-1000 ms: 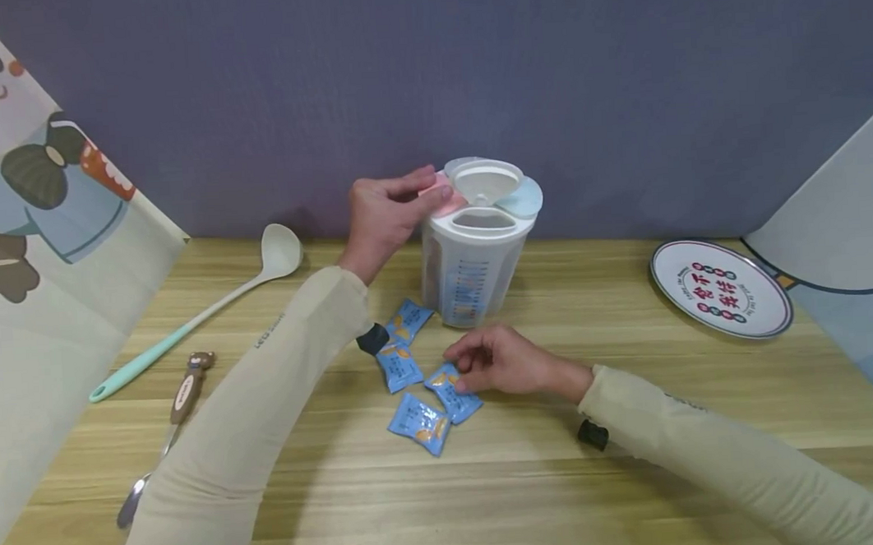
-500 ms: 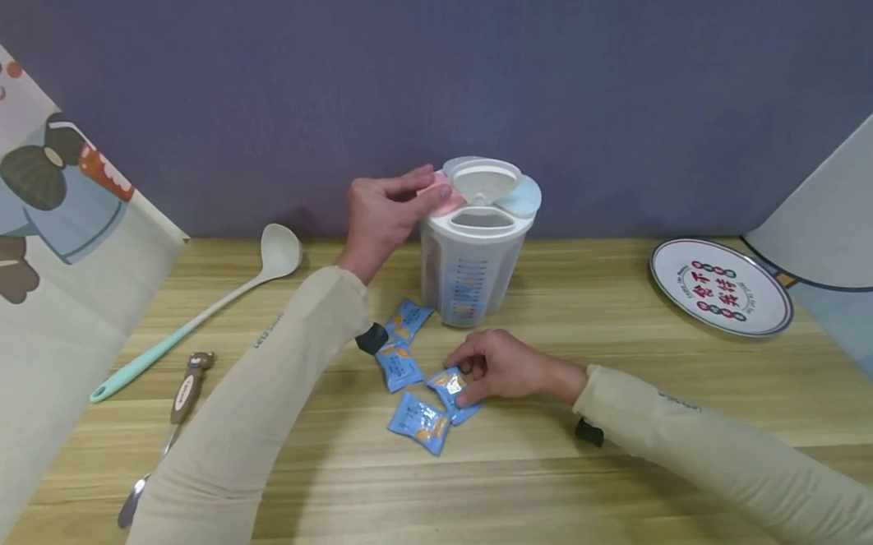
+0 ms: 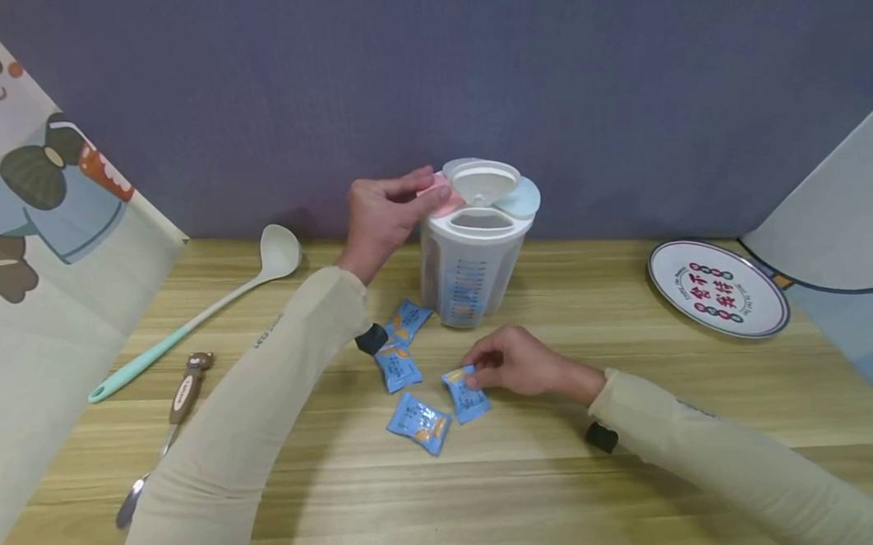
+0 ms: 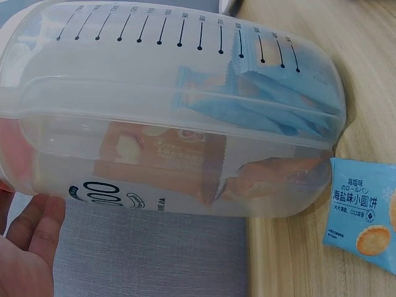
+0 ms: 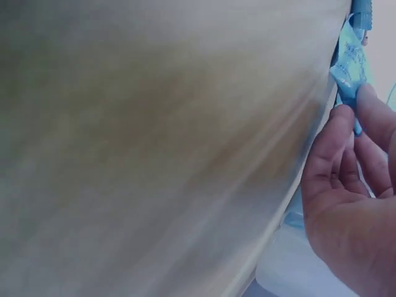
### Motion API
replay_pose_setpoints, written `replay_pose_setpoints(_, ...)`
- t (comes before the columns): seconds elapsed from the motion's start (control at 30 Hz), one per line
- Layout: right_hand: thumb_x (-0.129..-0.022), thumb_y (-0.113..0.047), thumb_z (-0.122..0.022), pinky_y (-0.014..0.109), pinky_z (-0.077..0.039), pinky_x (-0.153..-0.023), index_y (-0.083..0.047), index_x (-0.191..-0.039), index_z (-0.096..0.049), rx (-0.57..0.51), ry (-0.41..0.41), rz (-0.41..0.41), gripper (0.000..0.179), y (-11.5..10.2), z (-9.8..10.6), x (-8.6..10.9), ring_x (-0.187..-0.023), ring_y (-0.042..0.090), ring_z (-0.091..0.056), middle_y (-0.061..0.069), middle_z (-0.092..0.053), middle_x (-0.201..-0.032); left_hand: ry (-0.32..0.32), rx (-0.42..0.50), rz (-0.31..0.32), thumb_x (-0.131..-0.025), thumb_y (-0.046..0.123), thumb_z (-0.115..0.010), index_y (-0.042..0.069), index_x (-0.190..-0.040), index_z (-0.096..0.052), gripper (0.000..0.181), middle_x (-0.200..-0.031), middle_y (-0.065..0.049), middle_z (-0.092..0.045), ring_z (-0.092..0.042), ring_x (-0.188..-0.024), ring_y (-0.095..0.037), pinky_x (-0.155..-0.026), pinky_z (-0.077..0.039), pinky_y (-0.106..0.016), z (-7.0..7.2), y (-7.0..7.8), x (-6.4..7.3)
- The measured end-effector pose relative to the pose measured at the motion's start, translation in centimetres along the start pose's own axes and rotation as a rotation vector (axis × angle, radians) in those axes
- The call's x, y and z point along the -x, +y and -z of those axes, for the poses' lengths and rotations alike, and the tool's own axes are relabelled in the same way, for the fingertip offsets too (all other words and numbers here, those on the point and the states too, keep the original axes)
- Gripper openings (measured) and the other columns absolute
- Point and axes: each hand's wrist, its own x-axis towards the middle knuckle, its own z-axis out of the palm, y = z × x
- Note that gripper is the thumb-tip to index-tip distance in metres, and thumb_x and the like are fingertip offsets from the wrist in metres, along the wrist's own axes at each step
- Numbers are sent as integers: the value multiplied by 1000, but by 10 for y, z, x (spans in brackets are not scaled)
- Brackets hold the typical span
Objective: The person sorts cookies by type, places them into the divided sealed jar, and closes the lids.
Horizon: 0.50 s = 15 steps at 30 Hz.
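A clear plastic storage container (image 3: pixel 473 270) with a white, pink and blue lid stands upright at the table's back. My left hand (image 3: pixel 385 217) grips its pink lid flap (image 3: pixel 443 200) between thumb and fingers. Through the wall in the left wrist view, blue packets (image 4: pixel 272 86) and orange-brown packets (image 4: pixel 167 154) show in separate compartments. My right hand (image 3: pixel 519 363) pinches a small blue biscuit packet (image 3: pixel 467 398) by thumb and fingers, in front of the container. Another blue packet (image 3: pixel 420 423) lies left of it. Two more, one being a packet (image 3: pixel 399 365), lie by the left wrist.
A white ladle (image 3: pixel 281 252) with a mint handle lies at the left. Below it is a spoon (image 3: pixel 185 393) with a brown bear handle, partly beside my left sleeve. A white plate (image 3: pixel 719 289) with red lettering sits at the back right. A grey-blue panel (image 3: pixel 583 108) rises behind the table.
My right hand has taken hold of a blue biscuit packet and drawn it slightly right, apart from the packet beside it. My left hand stays on the container's lid.
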Motion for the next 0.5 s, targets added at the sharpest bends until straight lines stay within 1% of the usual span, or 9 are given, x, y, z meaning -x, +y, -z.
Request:
replay_pose_setpoints(0.13, -81, -7, -76, 24, -51, -62, -1, -91, -74, -6, 32, -6, 12, 0, 3, 4, -69, 7, -58, -2, -70, -81, -1, -1, 14, -70, 16, -86, 0, -90, -75, 29, -99, -9, -70, -66, -96, -14, -81, -53, -27, -1, 0, 0)
replay_pose_setpoints(0.27, -81, -9, -76, 23, -48, -56, -4, -86, -74, -31, 74, -8, 7, 0, 7, 7, -65, 9, -57, -2, -70, -79, 0, -10, 18, -69, 18, -86, 0, -90, -75, 30, -99, -8, -70, -66, -96, -13, -81, -53, -26, -1, 0, -1)
replay_pose_setpoints(0.37, -81, -11, -77, 23, -47, -52, -5, -83, -74, -53, 115, -14, 7, -1, 13, 9, -62, 11, -57, -2, -69, -76, 1, -16, 5, -70, 18, -86, 0, -90, -75, 30, -99, -8, -71, -66, -95, -13, -81, -53, -27, -1, -2, -1)
replay_pose_setpoints(0.43, -80, -11, -77, 23, -48, -53, -6, -82, -73, -68, 147, -30, 7, -4, 17, 11, -63, 13, -59, -2, -69, -76, 3, -19, -4, -70, 19, -86, 0, -90, -75, 30, -98, -7, -71, -66, -95, -13, -81, -53, -27, -1, -2, -1)
replay_pose_setpoints(0.5, -79, -10, -78, 24, -49, -53, -5, -81, -73, -91, 180, -28, 7, -6, 20, 13, -63, 14, -60, -1, -69, -75, 5, -18, -12, -70, 19, -86, -1, -90, -74, 30, -98, -8, -71, -66, -95, -14, -80, -53, -27, -1, -3, -1)
